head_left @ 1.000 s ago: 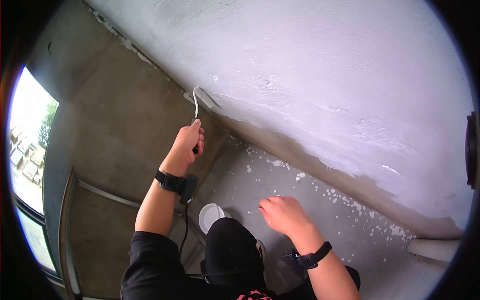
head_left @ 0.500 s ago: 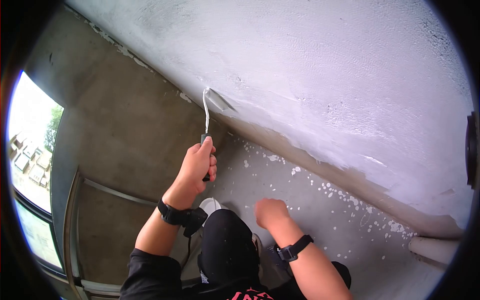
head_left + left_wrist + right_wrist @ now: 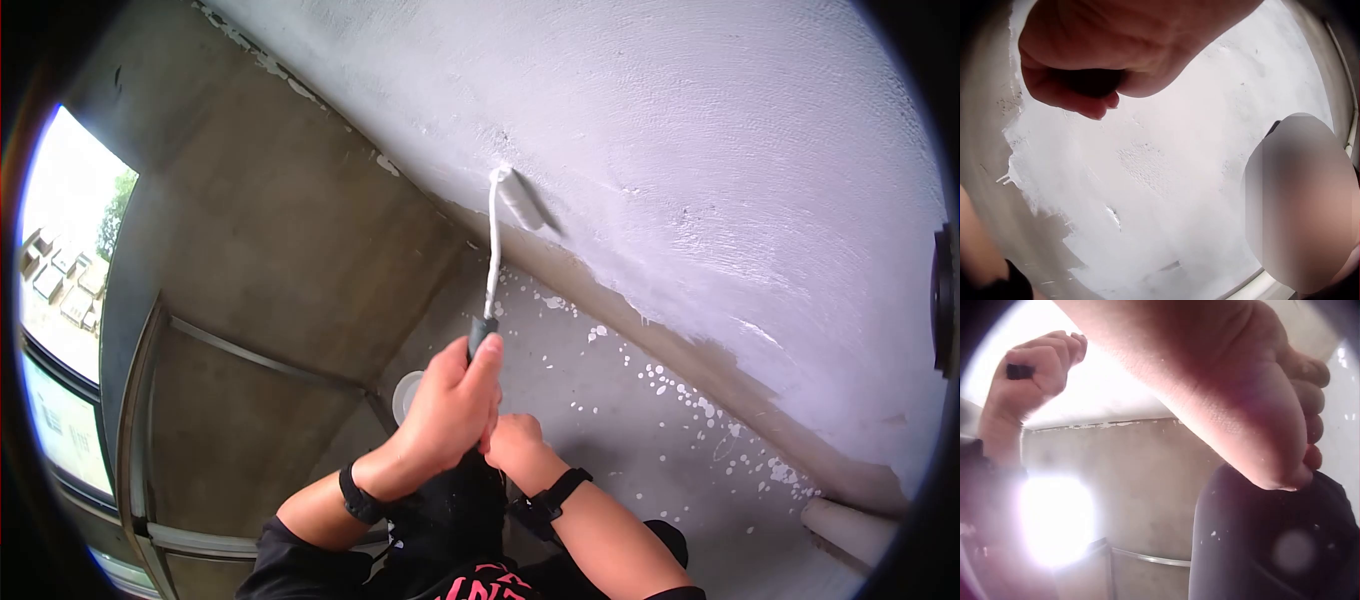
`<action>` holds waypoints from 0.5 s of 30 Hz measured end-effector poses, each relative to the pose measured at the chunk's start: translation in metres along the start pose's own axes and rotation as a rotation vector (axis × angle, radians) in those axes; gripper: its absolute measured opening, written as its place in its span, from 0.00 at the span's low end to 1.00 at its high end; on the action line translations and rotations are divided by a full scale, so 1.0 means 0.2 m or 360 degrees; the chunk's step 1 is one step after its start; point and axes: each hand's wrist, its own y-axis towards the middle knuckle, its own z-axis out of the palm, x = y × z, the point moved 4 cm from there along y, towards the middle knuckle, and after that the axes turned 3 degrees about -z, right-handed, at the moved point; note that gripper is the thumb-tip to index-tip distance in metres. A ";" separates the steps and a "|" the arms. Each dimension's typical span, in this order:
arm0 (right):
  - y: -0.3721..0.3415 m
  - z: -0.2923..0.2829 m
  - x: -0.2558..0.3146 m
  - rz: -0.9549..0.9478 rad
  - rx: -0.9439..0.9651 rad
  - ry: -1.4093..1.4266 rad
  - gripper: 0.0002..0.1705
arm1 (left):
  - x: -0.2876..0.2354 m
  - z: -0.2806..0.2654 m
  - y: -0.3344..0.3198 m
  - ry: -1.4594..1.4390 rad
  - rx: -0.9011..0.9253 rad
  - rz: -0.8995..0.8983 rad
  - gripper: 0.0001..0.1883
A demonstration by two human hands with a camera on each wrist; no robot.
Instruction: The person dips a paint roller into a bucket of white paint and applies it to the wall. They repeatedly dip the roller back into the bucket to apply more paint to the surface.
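Observation:
My left hand [image 3: 455, 405] grips the dark handle of a paint roller [image 3: 493, 255], thumb lying along the handle. The white-coated metal rod runs up to the roller sleeve [image 3: 522, 205], which lies against the white painted wall [image 3: 700, 130] a little above its ragged lower edge. In the right wrist view, the handle's black end shows in the left fist [image 3: 1038, 369]. My right hand [image 3: 518, 442] is loosely curled and holds nothing visible, close beside the left hand in the head view. It rests over the dark-trousered knee [image 3: 1260, 531] in the right wrist view.
A white bucket [image 3: 404, 392] stands on the floor, partly hidden behind the left hand. White paint spots dot the grey floor [image 3: 610, 440]. A bare brown wall [image 3: 270, 200] with a metal rail [image 3: 260, 352] and a window are at left; a pipe [image 3: 850, 530] lies at lower right.
The roller has moved right along the wall, away from the corner. My left hand has come right and closer to my body with it; the right hand has shifted left and lower.

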 end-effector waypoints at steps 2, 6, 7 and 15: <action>0.06 0.07 -0.02 0.0135 0.0096 0.0453 0.12 | 0.00 0.03 -0.07 0.0165 0.0094 0.0005 0.18; 0.09 0.08 0.00 0.0045 0.0015 0.0341 0.11 | 0.00 0.05 -0.13 0.0259 0.0213 -0.0025 0.18; 0.09 0.07 0.00 0.0015 -0.0020 0.0307 0.11 | 0.01 0.04 -0.13 0.0281 0.0213 -0.0033 0.18; 0.13 0.05 0.04 -0.0044 -0.0130 0.0094 0.11 | 0.09 -0.14 -0.12 0.0463 0.0300 -0.0108 0.19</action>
